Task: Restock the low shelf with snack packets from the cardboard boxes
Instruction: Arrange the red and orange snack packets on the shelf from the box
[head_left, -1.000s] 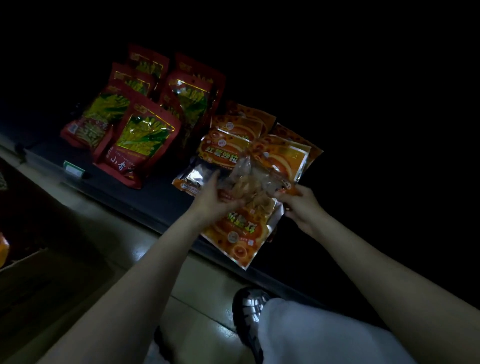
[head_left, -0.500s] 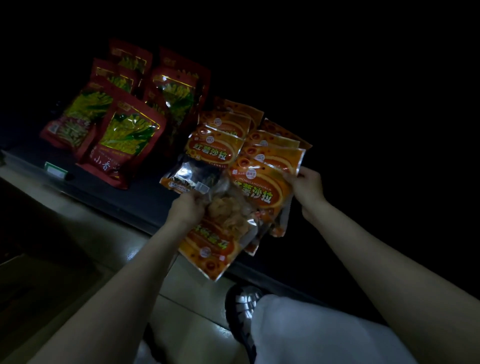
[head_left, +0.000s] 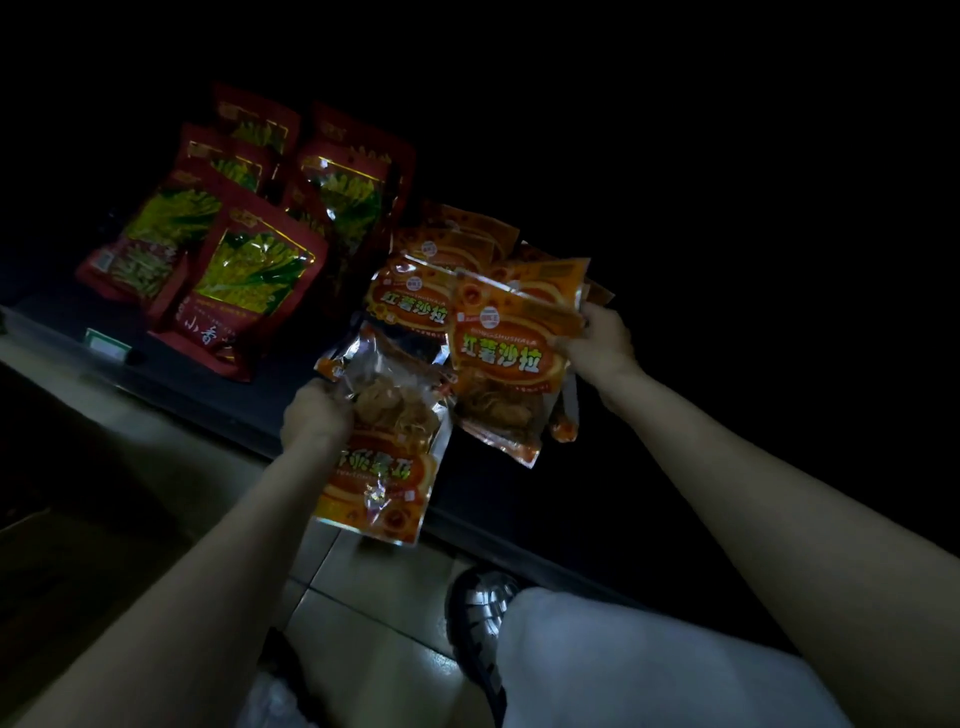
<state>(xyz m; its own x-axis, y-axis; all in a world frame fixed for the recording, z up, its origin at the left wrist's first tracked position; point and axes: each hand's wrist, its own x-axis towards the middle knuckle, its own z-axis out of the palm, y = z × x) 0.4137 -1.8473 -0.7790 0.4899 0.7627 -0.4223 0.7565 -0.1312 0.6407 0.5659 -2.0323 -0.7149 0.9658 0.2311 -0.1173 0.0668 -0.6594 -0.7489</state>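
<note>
On the dark low shelf (head_left: 218, 395) above the tiled floor (head_left: 363, 613), the left hand (head_left: 317, 415) grasps an orange packet (head_left: 382, 467) overhanging the front edge, while the right hand (head_left: 597, 338) grasps another packet (head_left: 504, 358) further in.

Very dim, upper and right areas black, glare on foil packets (head_left: 382, 364), wide-angle bending at edges

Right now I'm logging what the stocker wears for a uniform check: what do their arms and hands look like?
Both forearms are bare up to the frame's edge, with no sleeves in view. The left hand and the right hand wear no gloves; in this dim light I can make out no watch, bracelet or rings. Nothing is marked on the arms.
</note>
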